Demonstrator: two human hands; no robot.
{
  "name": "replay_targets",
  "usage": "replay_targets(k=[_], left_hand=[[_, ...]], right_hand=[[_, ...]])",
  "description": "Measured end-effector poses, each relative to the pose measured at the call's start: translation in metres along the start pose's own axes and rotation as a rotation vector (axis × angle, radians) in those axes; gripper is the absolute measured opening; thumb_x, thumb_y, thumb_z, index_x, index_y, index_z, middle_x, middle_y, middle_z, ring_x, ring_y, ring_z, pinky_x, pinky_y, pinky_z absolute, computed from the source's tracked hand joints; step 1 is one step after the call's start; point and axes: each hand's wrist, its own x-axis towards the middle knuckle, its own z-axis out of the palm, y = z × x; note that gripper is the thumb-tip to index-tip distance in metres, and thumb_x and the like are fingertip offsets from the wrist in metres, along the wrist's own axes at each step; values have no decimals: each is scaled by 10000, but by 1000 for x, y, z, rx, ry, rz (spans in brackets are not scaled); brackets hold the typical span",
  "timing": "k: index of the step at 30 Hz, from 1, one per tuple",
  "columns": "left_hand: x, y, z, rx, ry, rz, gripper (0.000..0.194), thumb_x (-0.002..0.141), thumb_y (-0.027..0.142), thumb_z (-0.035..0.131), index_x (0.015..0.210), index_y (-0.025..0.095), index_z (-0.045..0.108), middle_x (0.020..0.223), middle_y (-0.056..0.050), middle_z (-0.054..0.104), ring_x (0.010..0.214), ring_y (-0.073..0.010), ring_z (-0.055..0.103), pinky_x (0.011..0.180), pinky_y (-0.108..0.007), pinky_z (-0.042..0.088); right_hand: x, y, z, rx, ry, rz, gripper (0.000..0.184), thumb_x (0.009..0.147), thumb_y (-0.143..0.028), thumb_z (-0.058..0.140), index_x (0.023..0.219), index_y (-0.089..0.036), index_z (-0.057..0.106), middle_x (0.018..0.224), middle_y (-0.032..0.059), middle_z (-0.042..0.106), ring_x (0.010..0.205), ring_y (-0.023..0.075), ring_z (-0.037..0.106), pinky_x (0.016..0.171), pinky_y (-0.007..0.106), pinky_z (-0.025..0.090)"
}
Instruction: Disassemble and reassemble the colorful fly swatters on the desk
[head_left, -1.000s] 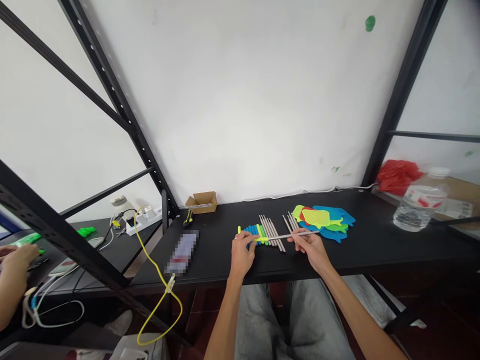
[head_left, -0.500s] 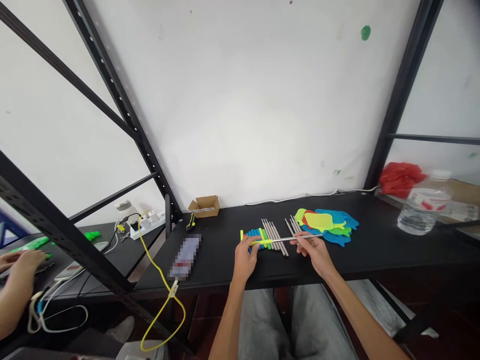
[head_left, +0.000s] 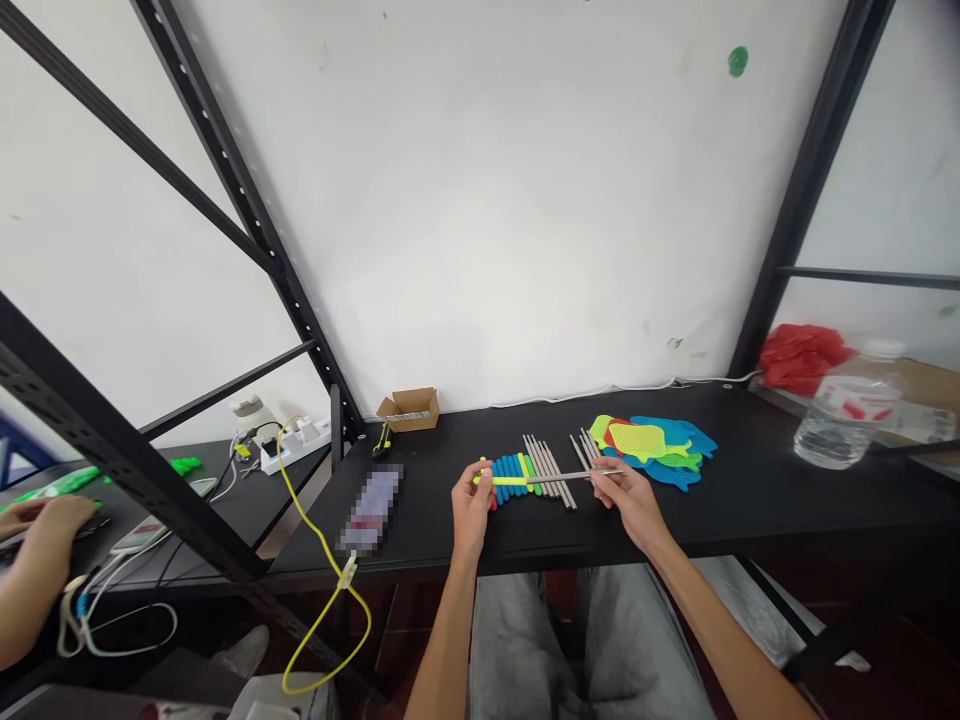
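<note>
My left hand (head_left: 471,505) is closed on a bright yellow tube-like handle (head_left: 511,481), held level above the table. A thin silvery metal rod (head_left: 559,478) lines up with the handle's right end and appears to be in it. Its other end is pinched by my right hand (head_left: 628,500). Beneath lies a row of blue handles (head_left: 510,466), with a few yellow, green and red ones. More metal rods (head_left: 551,466) rest right of the row, and a smaller group (head_left: 585,445) beyond my right fingers. Flat mesh fly swatter heads (head_left: 637,442) in yellow, blue, red and green are piled there.
A phone (head_left: 372,508) with a yellow cable (head_left: 319,540), a utility knife (head_left: 382,440) and an open cardboard box (head_left: 412,410) lie to the left. At right stands a plastic bottle (head_left: 847,410) near a red bag (head_left: 802,355). Another person's hand (head_left: 56,525) works far left.
My left hand has shifted left along the yellow handle, so more of it shows. Handle and rod have moved slightly left; my right hand stays on the rod.
</note>
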Motion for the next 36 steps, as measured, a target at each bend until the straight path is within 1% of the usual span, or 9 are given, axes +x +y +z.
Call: replay_targets(k=[4, 7, 11, 13, 18, 21, 25, 31, 36], left_hand=[[2, -4, -3, -110, 76, -16, 394, 832, 513, 660, 996, 165, 573, 558, 81, 440, 445, -51, 381, 437, -173, 303], [3, -5, -4, -158, 114, -23, 389, 814, 476, 692, 1003, 181, 525, 553, 94, 446, 448, -54, 409, 447, -170, 332], [2, -5, -3, -188, 117, -32, 383, 793, 456, 718, 977, 190, 512, 558, 95, 461, 462, -60, 428, 455, -174, 360], [2, -5, -3, -191, 111, -37, 370, 783, 450, 730, 946, 187, 525, 568, 89, 467, 473, -60, 432, 458, -172, 360], [3, -5, -3, -186, 103, -39, 360, 767, 439, 753, 921, 177, 561, 604, 77, 485, 497, -56, 436, 476, -172, 363], [3, -5, -3, -179, 104, -40, 366, 768, 445, 752, 935, 165, 587, 607, 71, 484, 500, -57, 431, 476, -175, 358], [3, -5, -3, -165, 108, -43, 374, 785, 469, 730, 944, 146, 631, 603, 58, 485, 508, -62, 429, 478, -180, 362], [2, -4, -3, -145, 70, -54, 413, 772, 492, 733, 971, 134, 676, 573, 44, 500, 499, -81, 447, 466, -197, 386], [1, -5, -2, -137, 2, -69, 453, 770, 496, 731, 1012, 114, 708, 587, 21, 555, 505, -88, 469, 476, -211, 407]], right_hand=[[-1, -3, 2, 10, -25, 18, 441, 728, -401, 815, 1038, -201, 575, 735, 30, 674, 572, 140, 517, 482, 253, 351], [-1, -5, 4, 5, -64, 44, 428, 725, -411, 815, 997, -200, 560, 879, 82, 724, 597, 150, 547, 474, 257, 352], [-2, -7, 4, 27, -27, 27, 412, 721, -407, 819, 946, -202, 541, 957, 109, 735, 603, 152, 565, 458, 253, 346], [-2, -8, 5, 53, 6, 18, 439, 718, -399, 822, 983, -213, 526, 955, 103, 736, 629, 165, 595, 460, 248, 360], [-3, -10, 6, 55, 24, -1, 599, 705, -407, 826, 1188, -240, 512, 915, 69, 739, 654, 170, 630, 486, 240, 413], [-3, -8, 5, 51, 27, 17, 538, 676, -431, 840, 1084, -229, 554, 855, 62, 739, 633, 177, 647, 478, 239, 424], [-2, -8, 3, 77, 45, 61, 410, 722, -491, 796, 909, -219, 552, 830, 79, 741, 659, 223, 695, 472, 256, 459], [0, -9, -2, 198, 118, 60, 411, 700, -470, 824, 884, -247, 531, 878, 83, 752, 798, 273, 722, 504, 296, 528], [0, -8, -2, 206, 114, 78, 415, 689, -459, 838, 861, -241, 529, 899, 81, 756, 812, 271, 730, 511, 286, 542]])
